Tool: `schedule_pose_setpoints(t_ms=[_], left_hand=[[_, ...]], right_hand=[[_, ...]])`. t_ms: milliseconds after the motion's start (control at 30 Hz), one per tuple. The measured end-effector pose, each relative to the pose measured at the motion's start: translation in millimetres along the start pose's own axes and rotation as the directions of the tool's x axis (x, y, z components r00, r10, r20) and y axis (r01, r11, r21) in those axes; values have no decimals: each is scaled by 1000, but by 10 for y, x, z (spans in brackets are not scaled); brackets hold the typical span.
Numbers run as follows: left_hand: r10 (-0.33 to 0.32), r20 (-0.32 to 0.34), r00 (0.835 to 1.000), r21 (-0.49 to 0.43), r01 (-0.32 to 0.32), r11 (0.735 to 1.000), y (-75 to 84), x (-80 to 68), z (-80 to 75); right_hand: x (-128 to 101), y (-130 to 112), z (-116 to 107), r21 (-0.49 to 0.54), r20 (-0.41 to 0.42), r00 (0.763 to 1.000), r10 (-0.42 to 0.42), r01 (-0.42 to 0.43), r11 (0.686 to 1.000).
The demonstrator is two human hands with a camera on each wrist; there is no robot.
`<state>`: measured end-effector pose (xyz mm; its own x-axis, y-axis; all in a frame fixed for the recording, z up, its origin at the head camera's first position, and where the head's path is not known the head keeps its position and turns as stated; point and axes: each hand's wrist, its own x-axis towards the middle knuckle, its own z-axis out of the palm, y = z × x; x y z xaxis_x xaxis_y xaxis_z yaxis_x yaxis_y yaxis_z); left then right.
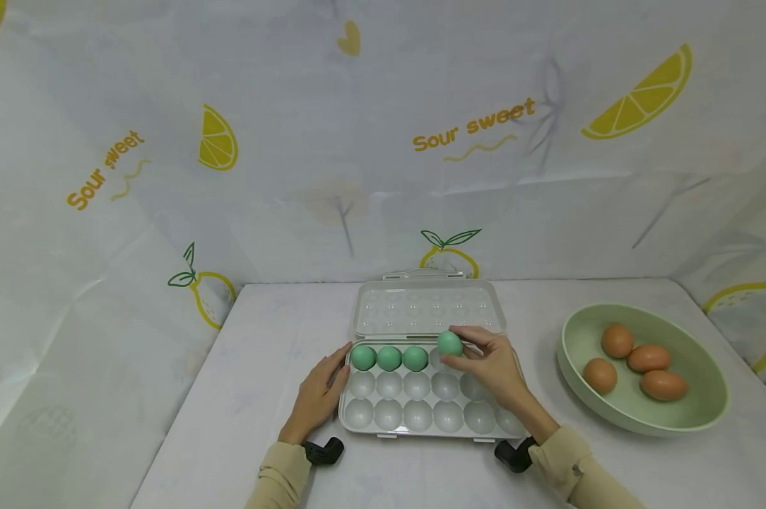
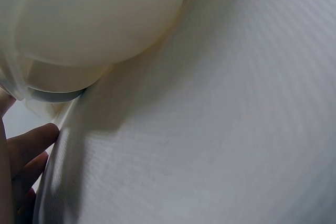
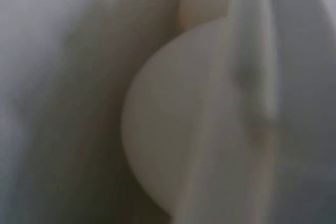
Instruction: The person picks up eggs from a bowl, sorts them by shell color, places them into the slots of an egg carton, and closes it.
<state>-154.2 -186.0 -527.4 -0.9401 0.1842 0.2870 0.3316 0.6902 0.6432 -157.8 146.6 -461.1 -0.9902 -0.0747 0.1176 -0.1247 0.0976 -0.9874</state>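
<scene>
- The right hand (image 1: pixel 492 367) pinches a green egg (image 1: pixel 449 343) between thumb and fingertips, holding it just above the back row of the egg tray (image 1: pixel 421 417), at the fourth cup from the left.
- Three more green eggs (image 1: pixel 389 358) sit side by side in the first three cups of that back row, just left of the held one.
- The other cups of the tray that show hold nothing; the right hand covers part of the tray's right side.
- The tray's clear lid (image 1: pixel 429 307) lies open, folded back toward the wall behind.
- The left hand (image 1: pixel 316 396) rests relaxed with straight fingers against the tray's left edge, grasping nothing, palm down on the white surface (image 1: pixel 243 396).
- The left wrist view shows fingertips (image 2: pixel 29 145) beside a pale, rounded tray wall, very close up.
- The right wrist view is blurred; only pale rounded shapes show.
- A pale green bowl (image 1: pixel 707 417) stands well to the right of the tray, with four brown eggs (image 1: pixel 649 358) inside.
- A lemon-print cloth (image 1: pixel 472 127) reading "Sour sweet" hangs behind and at both sides.
</scene>
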Motion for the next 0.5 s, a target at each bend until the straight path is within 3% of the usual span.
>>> schedule_pose_setpoints(t_ms=[500], left_hand=[[-7, -1, 1000, 6, 7, 1000, -23, 3, 14]], right_hand=[[8, 178, 87, -30, -16, 999, 48, -48, 998]])
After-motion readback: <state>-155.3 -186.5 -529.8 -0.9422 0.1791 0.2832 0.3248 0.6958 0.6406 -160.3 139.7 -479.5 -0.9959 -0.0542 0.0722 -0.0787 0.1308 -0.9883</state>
